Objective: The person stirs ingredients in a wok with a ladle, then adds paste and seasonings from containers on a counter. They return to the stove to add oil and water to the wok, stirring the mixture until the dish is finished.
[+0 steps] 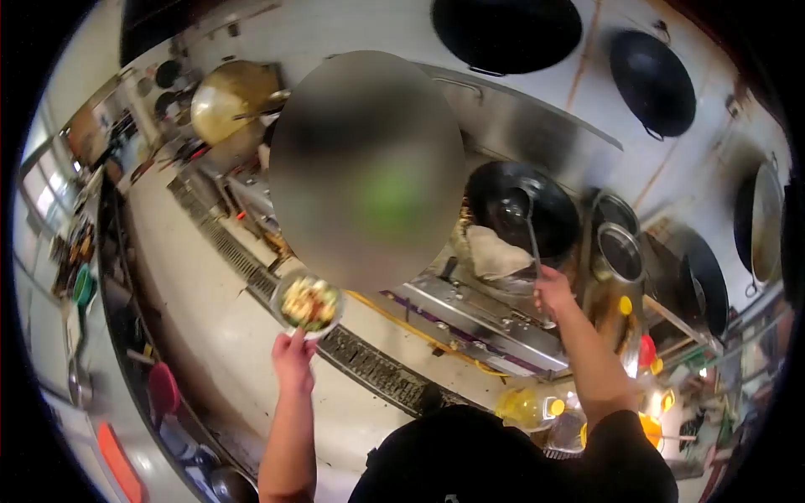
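My left hand (293, 360) is closed on the near rim of a bowl (334, 316) of chopped pale and green food, held out above the floor. On the right, my right hand (554, 292) wraps round the long handle of a ladle (533, 232). The ladle's head rests inside a large black wok (558, 197) on the stove. A pale cloth (498, 252) lies against the wok's near left edge, left of my right hand.
A large blurred round patch covers the middle. Metal pots (620, 251) stand right of the wok. Oil bottles (524, 407) are at the lower right. A floor drain grate (369, 365) runs diagonally. A counter with a red board (120, 461) lines the left. Woks (652, 82) hang on the wall.
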`<state>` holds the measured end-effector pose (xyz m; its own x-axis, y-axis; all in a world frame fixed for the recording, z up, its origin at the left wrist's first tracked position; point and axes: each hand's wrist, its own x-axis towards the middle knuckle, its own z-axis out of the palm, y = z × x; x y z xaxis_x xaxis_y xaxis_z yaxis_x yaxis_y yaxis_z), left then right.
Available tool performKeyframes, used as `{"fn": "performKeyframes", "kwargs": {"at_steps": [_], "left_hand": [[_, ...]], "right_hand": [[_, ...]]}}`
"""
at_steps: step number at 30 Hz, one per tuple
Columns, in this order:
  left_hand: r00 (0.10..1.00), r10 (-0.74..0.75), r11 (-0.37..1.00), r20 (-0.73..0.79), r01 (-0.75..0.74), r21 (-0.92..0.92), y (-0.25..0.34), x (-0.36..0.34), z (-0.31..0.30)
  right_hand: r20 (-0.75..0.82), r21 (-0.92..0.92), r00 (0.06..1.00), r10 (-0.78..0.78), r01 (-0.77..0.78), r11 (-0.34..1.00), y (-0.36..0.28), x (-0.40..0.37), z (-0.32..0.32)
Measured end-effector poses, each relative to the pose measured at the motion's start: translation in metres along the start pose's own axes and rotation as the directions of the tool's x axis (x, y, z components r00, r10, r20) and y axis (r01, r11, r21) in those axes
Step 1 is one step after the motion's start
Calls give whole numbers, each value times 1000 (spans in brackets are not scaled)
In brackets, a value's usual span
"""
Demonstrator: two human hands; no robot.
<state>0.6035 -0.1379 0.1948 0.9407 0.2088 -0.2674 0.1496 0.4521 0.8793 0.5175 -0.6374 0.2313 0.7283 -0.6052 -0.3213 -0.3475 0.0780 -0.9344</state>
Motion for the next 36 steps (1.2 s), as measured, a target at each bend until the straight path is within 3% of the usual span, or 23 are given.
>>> {"fn": "performKeyframes", "kwargs": {"at_steps": [1,3,5,7,8,9,11,12,14,15,18,21,22,23,25,26,27,29,30,31,33,34,36], "left_hand": [[992,-2,1000,128,-1,18,-3,11,58],[958,31,993,285,-61,97,-20,32,158],[871,6,987,491,-83,137,-38,46,248],[758,84,901,647,-335,276,-62,51,329],[601,293,601,744,-721,345,-70,51,362],[355,397,158,846,-935,318,-78,49,392],[311,347,-13,885,-942,336,-95,37,438],[304,341,-6,890,-946,325,-98,38,455],[174,143,-276,974,-938,208,-103,41,479],[167,139,-267,976,-943,199,-104,45,487],[22,140,-444,990,-892,82,-98,61,496],[50,146,-405,988,-908,105,-66,77,487],[113,178,-290,978,-943,161,-56,84,480],[114,179,-286,977,-944,162,-50,96,471],[203,368,-11,907,-975,223,-36,120,450],[160,499,44,852,-986,159,-32,133,435],[163,499,53,851,-986,158,-29,148,419],[259,450,180,854,-964,197,-24,177,383],[555,233,692,798,-671,265,-24,187,365],[670,-113,952,733,-138,273,-23,195,345],[685,-269,963,677,207,174,-21,208,303],[689,-271,962,672,213,170,-22,215,282],[652,-315,936,690,335,110,-28,226,245]], "right_hand": [[-36,-18,998,-45,45,999,10,8,-2],[38,-13,996,-81,82,997,17,12,-15],[29,8,986,-166,166,986,26,9,-20],[-55,-60,977,-207,203,977,18,-8,-18],[-82,-103,979,-188,179,978,9,-17,-19],[-111,-145,979,-171,154,977,5,-23,-22],[-166,-174,979,-122,93,980,7,-30,-29],[-198,-210,969,-151,108,972,3,-35,-31],[-243,-248,954,-174,112,962,2,-45,-33],[-261,-212,951,-168,113,971,3,-50,-33],[-298,-170,943,-146,99,981,-4,-58,-23],[-316,-155,933,-171,127,980,-1,-54,-9],[-319,-144,926,-204,165,976,2,-51,-3],[-320,-148,925,-203,163,975,2,-49,4],[-328,-181,930,-167,112,977,-5,-45,21],[-344,-222,924,-169,94,970,-11,-44,32],[-348,-229,922,-168,90,969,-16,-42,41],[-365,-346,922,-131,-4,938,-20,-36,52],[-371,-277,920,-124,18,961,-11,-27,53],[-370,-281,920,-126,18,960,-6,-20,56],[-381,-317,912,-151,25,948,-2,-10,61],[-398,-228,910,-113,21,973,-6,-7,68],[-382,-257,918,-107,6,966,-5,11,65]]}}
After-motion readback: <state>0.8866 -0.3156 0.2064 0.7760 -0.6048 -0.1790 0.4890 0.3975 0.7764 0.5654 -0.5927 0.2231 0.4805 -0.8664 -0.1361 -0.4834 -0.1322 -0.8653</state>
